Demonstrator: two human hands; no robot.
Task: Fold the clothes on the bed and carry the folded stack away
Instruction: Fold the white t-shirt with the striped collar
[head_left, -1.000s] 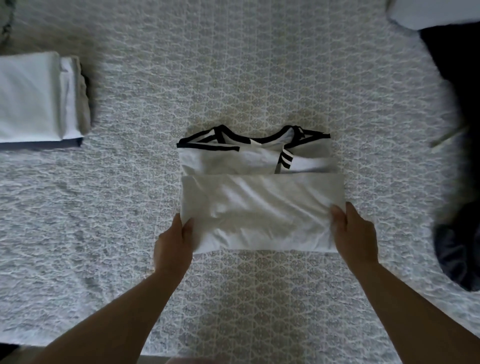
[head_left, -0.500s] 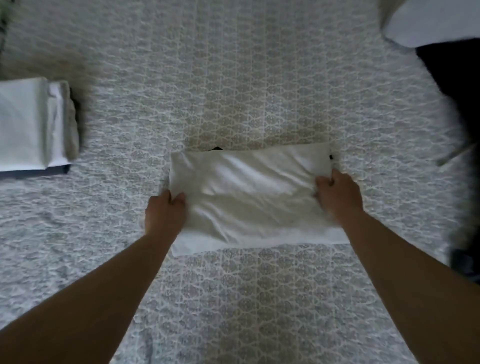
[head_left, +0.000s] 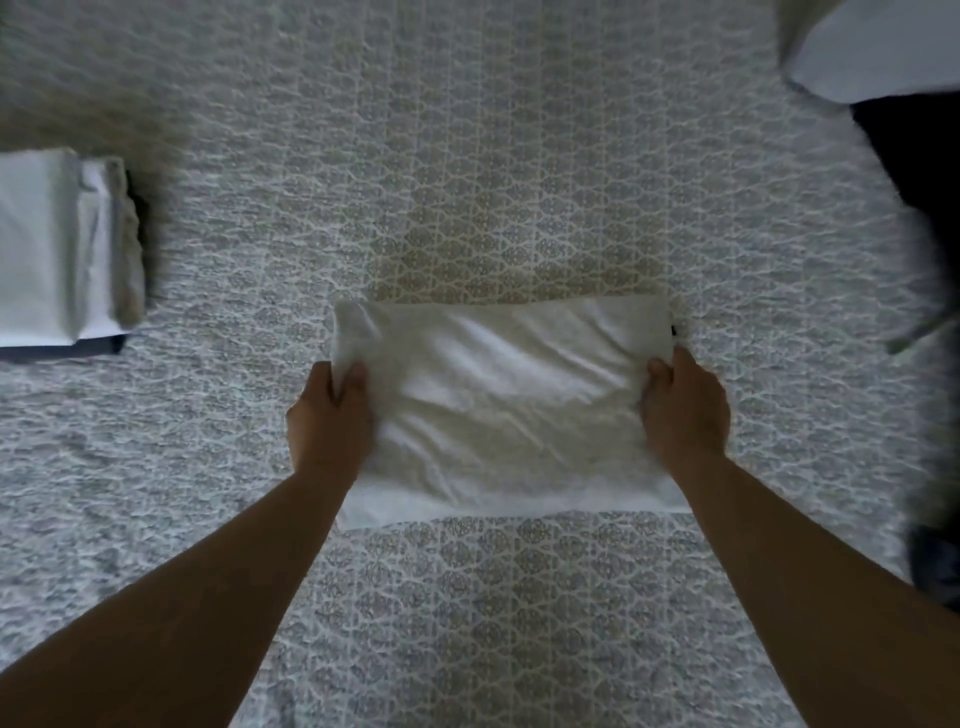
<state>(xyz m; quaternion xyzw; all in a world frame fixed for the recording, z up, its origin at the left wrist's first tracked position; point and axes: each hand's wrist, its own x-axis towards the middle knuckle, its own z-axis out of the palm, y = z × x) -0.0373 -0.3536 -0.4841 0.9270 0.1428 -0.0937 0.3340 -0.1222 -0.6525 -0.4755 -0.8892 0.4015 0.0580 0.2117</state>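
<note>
Shirt (head_left: 504, 405): white, folded flat, lightly creased.

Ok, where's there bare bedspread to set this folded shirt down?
Bare bedspread lies between the folded stack at left and the white shirt, and beyond the shirt. The right edge is crowded: dark clothes, white pillow.

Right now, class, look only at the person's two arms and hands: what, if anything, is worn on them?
Nothing shows on either. The left hand and right hand are bare, with no gloves, rings or watch visible. Both forearms are bare to the frame's edge, with no sleeve in view.
</note>
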